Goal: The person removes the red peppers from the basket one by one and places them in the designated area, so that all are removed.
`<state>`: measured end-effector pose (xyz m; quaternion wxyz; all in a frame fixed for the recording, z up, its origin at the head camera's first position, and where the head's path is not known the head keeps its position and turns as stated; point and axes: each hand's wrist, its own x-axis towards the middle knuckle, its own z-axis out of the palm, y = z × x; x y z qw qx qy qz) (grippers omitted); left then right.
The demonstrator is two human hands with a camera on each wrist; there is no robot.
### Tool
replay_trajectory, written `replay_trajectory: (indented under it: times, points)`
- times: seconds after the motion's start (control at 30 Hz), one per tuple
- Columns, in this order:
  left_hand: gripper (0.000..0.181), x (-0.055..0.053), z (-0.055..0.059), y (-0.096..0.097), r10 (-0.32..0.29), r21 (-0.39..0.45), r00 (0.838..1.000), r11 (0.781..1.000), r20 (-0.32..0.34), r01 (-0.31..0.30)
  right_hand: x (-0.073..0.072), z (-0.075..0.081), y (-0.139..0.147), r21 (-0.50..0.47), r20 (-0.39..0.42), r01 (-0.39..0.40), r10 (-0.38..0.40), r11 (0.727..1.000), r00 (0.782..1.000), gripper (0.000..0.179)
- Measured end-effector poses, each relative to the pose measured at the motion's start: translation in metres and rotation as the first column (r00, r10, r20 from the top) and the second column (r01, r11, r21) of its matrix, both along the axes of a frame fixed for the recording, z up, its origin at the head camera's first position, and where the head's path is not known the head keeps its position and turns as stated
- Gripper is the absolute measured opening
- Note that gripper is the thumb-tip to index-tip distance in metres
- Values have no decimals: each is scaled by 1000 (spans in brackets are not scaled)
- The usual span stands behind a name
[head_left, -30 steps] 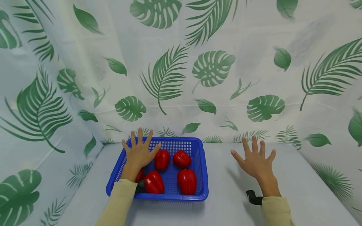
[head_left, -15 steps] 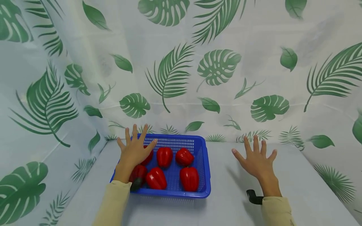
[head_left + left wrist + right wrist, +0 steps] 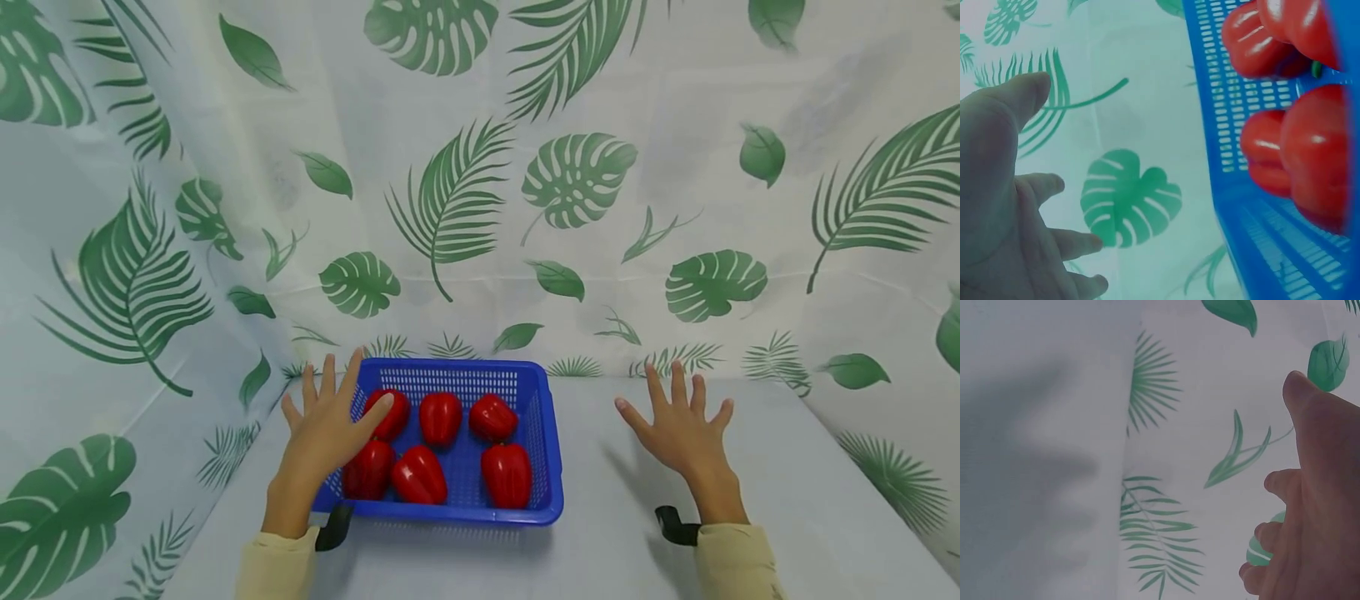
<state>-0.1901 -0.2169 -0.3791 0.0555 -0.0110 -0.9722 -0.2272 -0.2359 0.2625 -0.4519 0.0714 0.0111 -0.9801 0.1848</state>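
Leaf-print sheeting (image 3: pixel 480 321) hangs behind and beside a pale tabletop (image 3: pixel 600 542). Left of the middle, towards the tabletop's back edge, sits a blue plastic basket (image 3: pixel 480 515) holding six red peppers (image 3: pixel 440 419): three in a back row, two at the front left, and one front-right pepper (image 3: pixel 506 475) by that corner. The left hand (image 3: pixel 322 432) hovers at the basket's left rim with fingers spread wide, holding nothing; the left wrist view shows bare sheeting between it and the basket. The right hand (image 3: pixel 684 429), just as wide and unloaded, hangs over the tabletop's right half, its shadow falling below it.

For good handling, I'd judge, either hand should come at a pepper from above, cup its full sides, and squeeze gently, since that glossy skin probably slips. Front-left neighbours lie close together, so fingers need care there. If the basket must be steadied, a rim is the sensible hold. No brand, label or writing can be read anywhere.
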Motion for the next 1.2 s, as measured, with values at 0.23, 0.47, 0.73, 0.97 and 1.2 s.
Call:
replay_trajectory:
  times: [0.23,0.47,0.73,0.97,1.2]
  points:
    - [97,18,-17,-13,25,57,1000,998,-3,-24,2,-9,8,-7,12,13,-13,1000,1000,98]
    - [101,26,-45,-26,45,92,999,995,21,-47,6,-11,14,-26,30,23,-22,999,999,99]
    - [102,27,-74,-35,28,201,999,979,24,-33,12,-14,10,-59,61,21,-17,998,998,100]
    - [99,26,-83,-48,-14,277,1000,961,26,7,17,-19,3,-92,73,10,-3,996,997,99]
    - [91,23,-85,-51,-59,279,998,959,28,48,21,-22,2,-112,81,-1,10,994,997,98]
